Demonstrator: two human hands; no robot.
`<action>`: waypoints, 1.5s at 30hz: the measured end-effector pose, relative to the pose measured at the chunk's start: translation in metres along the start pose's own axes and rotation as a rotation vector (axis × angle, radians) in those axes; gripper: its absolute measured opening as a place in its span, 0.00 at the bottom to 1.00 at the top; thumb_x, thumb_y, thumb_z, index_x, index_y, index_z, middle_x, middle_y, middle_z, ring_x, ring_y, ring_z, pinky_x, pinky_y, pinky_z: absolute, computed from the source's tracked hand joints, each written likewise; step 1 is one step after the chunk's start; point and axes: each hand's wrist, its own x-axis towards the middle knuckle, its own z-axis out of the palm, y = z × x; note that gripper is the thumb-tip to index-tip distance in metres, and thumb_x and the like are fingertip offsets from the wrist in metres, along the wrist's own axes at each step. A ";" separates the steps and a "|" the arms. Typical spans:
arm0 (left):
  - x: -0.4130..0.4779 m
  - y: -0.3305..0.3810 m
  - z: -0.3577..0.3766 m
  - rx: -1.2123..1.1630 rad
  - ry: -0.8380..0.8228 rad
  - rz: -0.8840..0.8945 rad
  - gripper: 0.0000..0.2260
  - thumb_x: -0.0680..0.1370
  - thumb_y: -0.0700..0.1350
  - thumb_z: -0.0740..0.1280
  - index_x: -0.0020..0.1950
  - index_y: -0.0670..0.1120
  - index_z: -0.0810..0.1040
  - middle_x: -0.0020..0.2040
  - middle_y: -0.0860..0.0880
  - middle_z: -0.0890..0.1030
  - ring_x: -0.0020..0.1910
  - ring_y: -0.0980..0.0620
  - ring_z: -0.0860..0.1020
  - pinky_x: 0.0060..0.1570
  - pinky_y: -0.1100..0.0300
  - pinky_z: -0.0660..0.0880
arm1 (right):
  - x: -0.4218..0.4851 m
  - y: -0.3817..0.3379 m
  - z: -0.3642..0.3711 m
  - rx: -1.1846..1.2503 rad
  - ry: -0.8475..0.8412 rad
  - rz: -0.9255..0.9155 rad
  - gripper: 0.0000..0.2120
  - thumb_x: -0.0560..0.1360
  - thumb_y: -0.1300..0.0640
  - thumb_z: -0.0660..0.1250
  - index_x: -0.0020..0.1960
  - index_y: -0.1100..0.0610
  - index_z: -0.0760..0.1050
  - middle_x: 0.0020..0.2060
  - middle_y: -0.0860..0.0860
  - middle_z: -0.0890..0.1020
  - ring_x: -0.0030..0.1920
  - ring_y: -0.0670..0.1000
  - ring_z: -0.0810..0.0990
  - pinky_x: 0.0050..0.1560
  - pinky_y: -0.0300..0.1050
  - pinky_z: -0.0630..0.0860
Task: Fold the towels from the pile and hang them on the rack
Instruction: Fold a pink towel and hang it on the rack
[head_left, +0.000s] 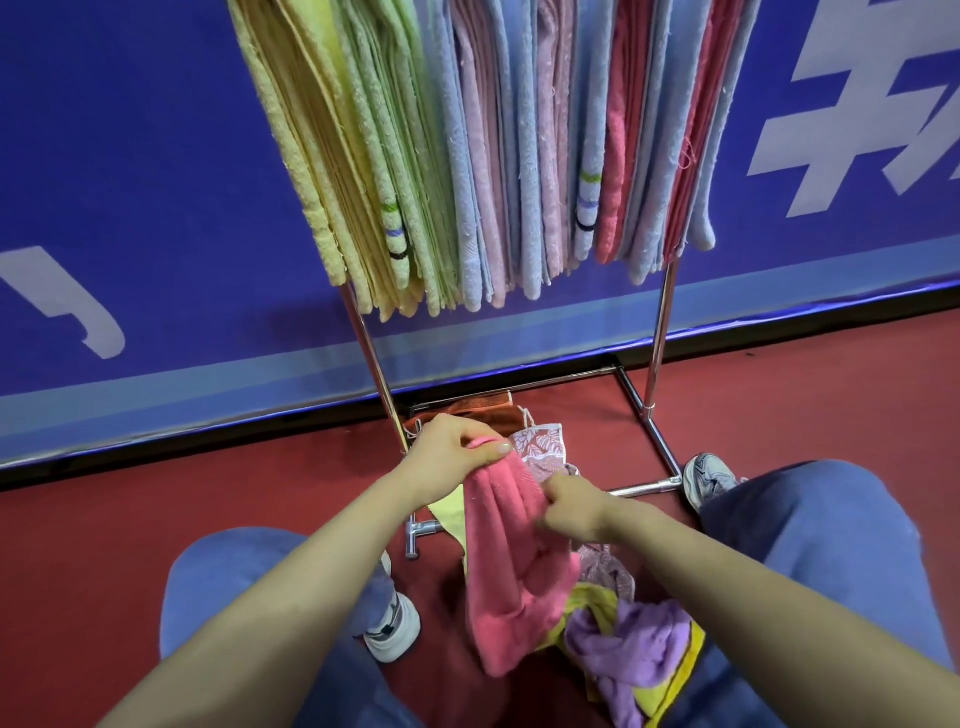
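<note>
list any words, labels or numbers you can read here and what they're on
No text can be read whole.
Right side of the blue banner: large white characters, cut off by the frame edge, unreadable.
Left side of it: one white hooked stroke, unreadable.
The hung towels, pink towel and shoe: no lettering visible.

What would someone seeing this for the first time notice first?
The packed row of pastel hanging towels on the chrome rack fills the top, against a blue wall. Below centre, the left hand and right hand both grip a pink towel held over a jumbled pile on the red floor.
</note>
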 end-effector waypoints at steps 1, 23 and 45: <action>-0.002 -0.001 -0.004 0.003 0.010 0.002 0.04 0.77 0.43 0.73 0.48 0.44 0.88 0.43 0.54 0.86 0.41 0.63 0.79 0.46 0.65 0.74 | 0.001 0.007 0.002 -0.120 0.006 0.019 0.07 0.69 0.63 0.65 0.44 0.65 0.78 0.39 0.63 0.82 0.43 0.62 0.82 0.37 0.46 0.76; 0.045 0.075 -0.193 0.037 0.422 -0.058 0.16 0.82 0.53 0.66 0.41 0.43 0.77 0.36 0.47 0.71 0.38 0.52 0.70 0.43 0.54 0.70 | -0.051 -0.084 -0.251 0.309 0.904 -0.158 0.13 0.76 0.59 0.57 0.32 0.56 0.65 0.34 0.65 0.74 0.33 0.59 0.79 0.37 0.52 0.74; -0.029 -0.104 -0.042 0.246 0.060 -0.450 0.20 0.80 0.53 0.68 0.37 0.38 0.80 0.32 0.43 0.78 0.34 0.50 0.71 0.39 0.54 0.69 | 0.000 0.049 -0.111 0.176 0.550 0.161 0.14 0.75 0.53 0.63 0.37 0.59 0.81 0.33 0.56 0.84 0.37 0.56 0.83 0.42 0.50 0.82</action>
